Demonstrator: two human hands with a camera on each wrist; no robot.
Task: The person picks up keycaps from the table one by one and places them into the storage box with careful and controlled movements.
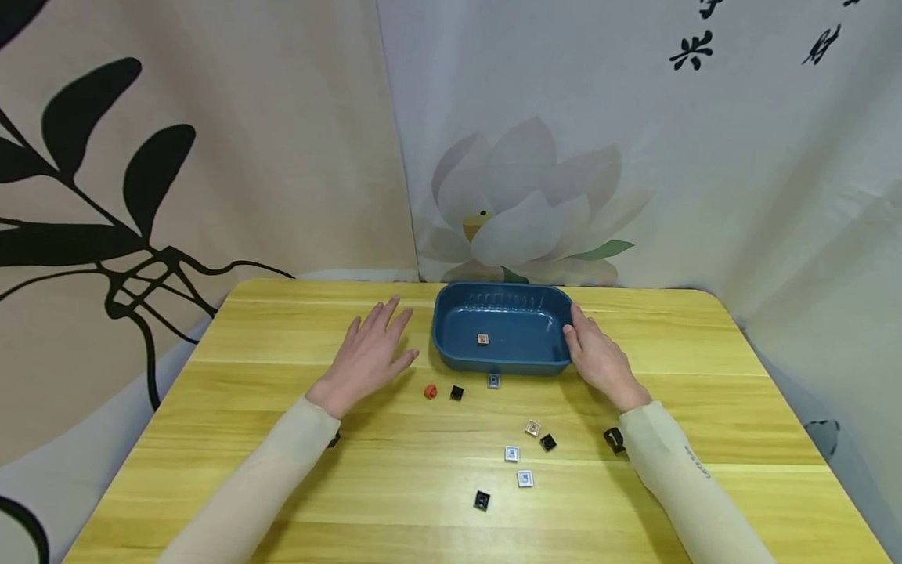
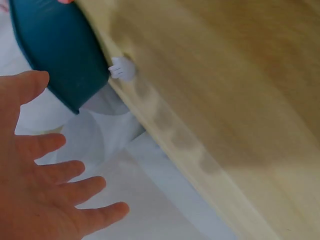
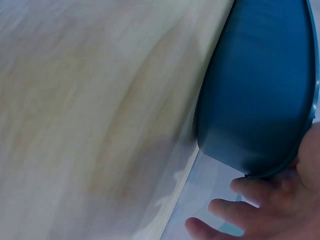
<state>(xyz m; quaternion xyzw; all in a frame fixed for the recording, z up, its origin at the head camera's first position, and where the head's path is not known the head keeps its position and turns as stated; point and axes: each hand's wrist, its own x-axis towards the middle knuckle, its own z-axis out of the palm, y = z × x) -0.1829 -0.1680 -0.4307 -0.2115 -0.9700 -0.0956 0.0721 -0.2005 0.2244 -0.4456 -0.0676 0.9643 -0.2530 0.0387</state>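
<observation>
A blue rectangular dish [image 1: 500, 365] stands near the table's far edge with a small beige square piece [image 1: 482, 339] inside. My right hand [image 1: 600, 356] holds the dish's right end, its thumb at the rim; in the right wrist view, the other fingers extend past the dish's end. Left of the dish, my left hand [image 1: 366, 356] hovers with fingers spread and nothing in them. Nearest to it lie a small red piece [image 1: 431, 391] and a black square piece [image 1: 456, 392]. A whitish square piece [image 1: 494, 381] sits right in front of the dish.
More small square pieces, resembling keycaps, lie nearer on the wooden table [image 1: 620, 509]: a beige one [image 1: 532, 428], white ones [image 1: 511, 453] and black ones [image 1: 481, 500]. Printed curtains [image 1: 324, 157] hang behind the table's far edge.
</observation>
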